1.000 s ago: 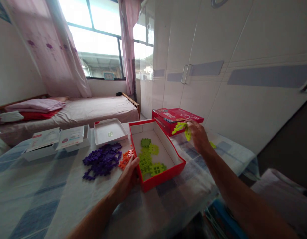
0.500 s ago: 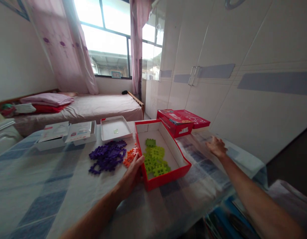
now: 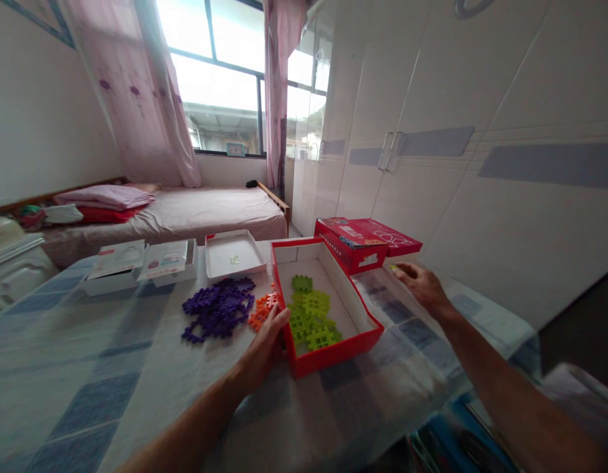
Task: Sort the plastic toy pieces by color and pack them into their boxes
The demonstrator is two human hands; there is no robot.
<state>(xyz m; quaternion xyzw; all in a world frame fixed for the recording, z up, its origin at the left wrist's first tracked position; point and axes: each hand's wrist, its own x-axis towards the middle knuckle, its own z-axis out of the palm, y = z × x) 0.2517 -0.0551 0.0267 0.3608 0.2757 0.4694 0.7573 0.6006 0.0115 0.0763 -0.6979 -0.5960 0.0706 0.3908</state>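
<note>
My left hand (image 3: 267, 341) grips the left wall of an open red box (image 3: 333, 358) with a white inside, thumb at the rim. Several green and yellow-green plastic building pieces (image 3: 314, 318) with notched edges lie in the box. To the right of the box, my right hand (image 3: 422, 284) is held over the cloth, its fingers pinching a small yellow-green piece (image 3: 393, 267) that is mostly hidden. Beside my left hand sit orange pieces (image 3: 259, 314), and left of those is a heap of purple pieces (image 3: 218, 309).
Behind the box stands a closed red box (image 3: 350, 246). A shallow white box lid (image 3: 235, 256) and two white cartons (image 3: 169, 263) (image 3: 114, 269) stand along the table's far side. A checked cloth (image 3: 176, 387) covers the table. A bed and a white wardrobe are beyond.
My right hand has moved left, closer to the red boxes, and a yellow-green piece now shows at its fingertips. My left hand stays on the open box. The view has shifted slightly.
</note>
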